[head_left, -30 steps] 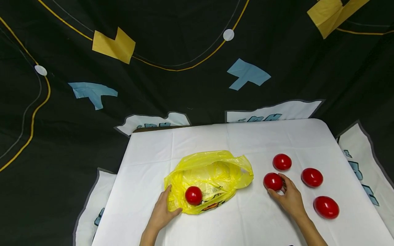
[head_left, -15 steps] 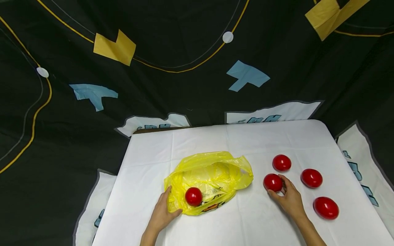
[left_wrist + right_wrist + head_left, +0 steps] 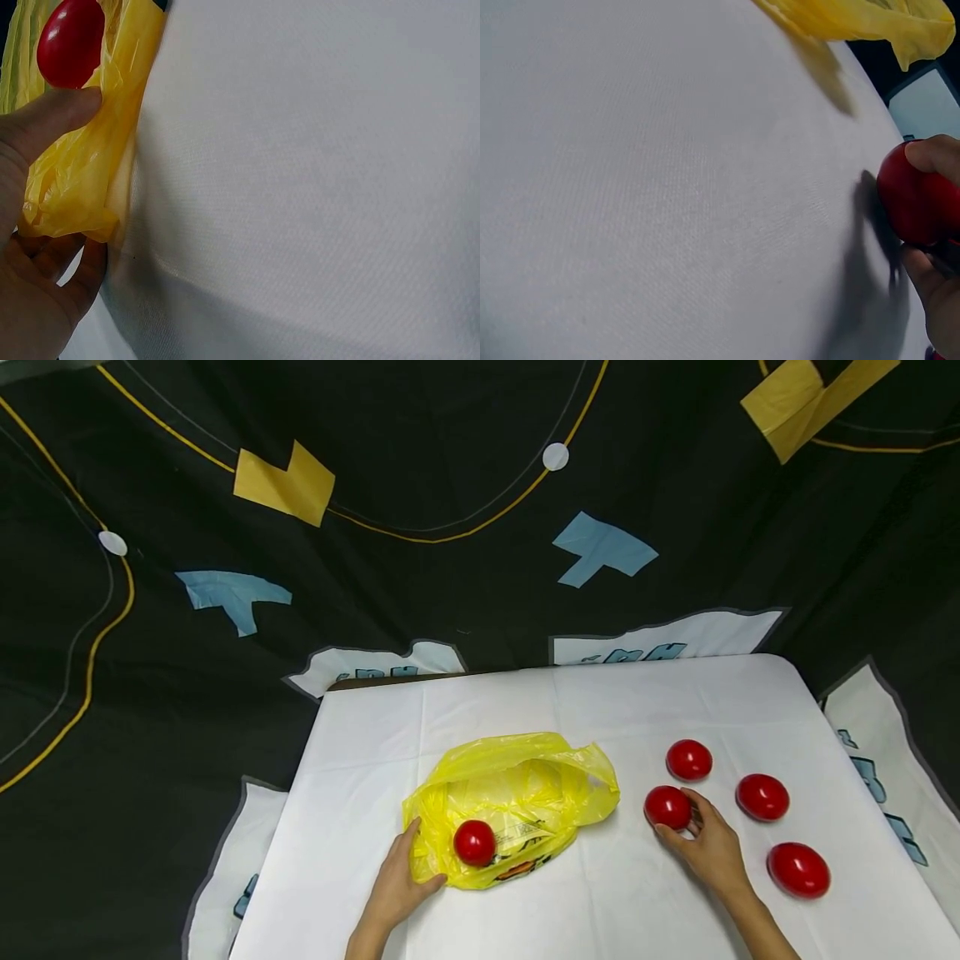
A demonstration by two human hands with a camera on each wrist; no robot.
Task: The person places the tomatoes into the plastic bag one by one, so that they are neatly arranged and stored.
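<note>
A crumpled yellow plastic bag (image 3: 517,768) lies on its side with its mouth spread, and one glossy red ball (image 3: 474,842) sits inside its left part. My left hand (image 3: 397,878) grips the bag's left end; in the left wrist view the thumb (image 3: 56,116) presses on the plastic, with fingers curled below it. To the right of the bag, my right hand (image 3: 708,847) holds another red ball (image 3: 667,807) between thumb and fingers. The right wrist view shows this smooth ball (image 3: 915,195) close over the cloth, its far side hidden by the hand.
Three more red balls lie on the right: one behind the held ball (image 3: 688,760), one right of it (image 3: 762,797) and one nearer the front (image 3: 798,870). A white cloth (image 3: 600,910) covers the table. Behind hangs a dark printed curtain (image 3: 420,585).
The view has tilted slightly, so everything sits a little lower. Both hands keep their places, the left on the bag, the right on the red ball.
</note>
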